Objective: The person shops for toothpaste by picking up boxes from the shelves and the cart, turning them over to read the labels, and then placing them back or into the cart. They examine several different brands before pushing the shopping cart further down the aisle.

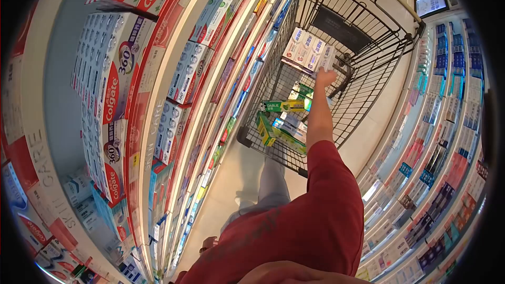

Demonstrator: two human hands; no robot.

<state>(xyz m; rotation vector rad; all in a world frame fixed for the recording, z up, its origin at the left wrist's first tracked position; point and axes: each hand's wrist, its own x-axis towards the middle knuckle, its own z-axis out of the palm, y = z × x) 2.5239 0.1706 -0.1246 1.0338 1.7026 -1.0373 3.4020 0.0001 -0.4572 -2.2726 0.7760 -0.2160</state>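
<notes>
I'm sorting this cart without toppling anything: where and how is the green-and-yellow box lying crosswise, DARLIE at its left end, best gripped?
Probably by the middle of its long edges, from above. The Darlie box is long and slim, so a mid-length pinch should balance it; the cart is open at the top, while the box's left end looks close to the cart's side.

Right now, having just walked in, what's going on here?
A person in a red top is reaching the right hand into a shopping cart, at the end of a row of white boxes; whether it grips one is unclear. Green and yellow DARLIE boxes lie at angles in the cart, nearer the person. The left hand is low by the body, mostly hidden. Stocked shelves line both sides.
</notes>
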